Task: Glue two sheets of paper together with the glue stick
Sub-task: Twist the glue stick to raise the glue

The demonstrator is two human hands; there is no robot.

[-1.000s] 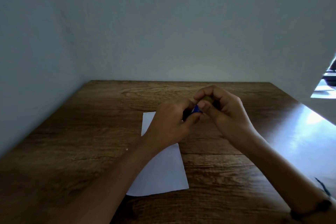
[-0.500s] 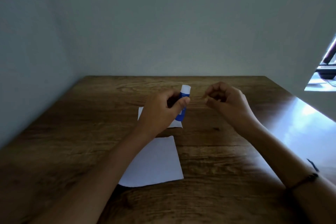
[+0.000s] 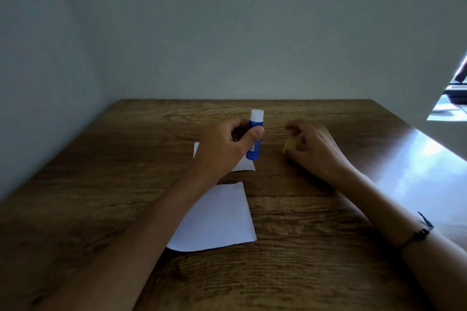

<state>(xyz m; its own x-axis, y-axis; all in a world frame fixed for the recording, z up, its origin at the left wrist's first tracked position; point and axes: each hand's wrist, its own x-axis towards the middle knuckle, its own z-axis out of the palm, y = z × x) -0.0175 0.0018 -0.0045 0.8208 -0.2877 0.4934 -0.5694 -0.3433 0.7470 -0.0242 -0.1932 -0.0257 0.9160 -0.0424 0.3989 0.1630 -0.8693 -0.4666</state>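
Head view, the only one: left hand is wrapped round the glue stick, thumb across the blue barrel, holding it upright w/ the white end up, prob. so the glue end is ready to turn down onto paper. Taking the stick as landmark: its base hangs just over the far sheet, a small white piece mostly hidden behind the left hand; the near sheet lies flat on the table, well toward the camera from the stick and partly under the left forearm, w/ a strip of bare wood between the 2 sheets. Right hand sits right of the stick, approx. level w/ it, fingers curled round a small yellowish thing, blurred; likely the cap, kept aside so the stick can be used, but can't tell for sure. A thin bracelet shows on the right wrist, near the camera. Judgement: stick looks uncapped, no glue on either sheet yet, sheets not joined, so task is early; next step is prob. rubbing glue on one sheet.
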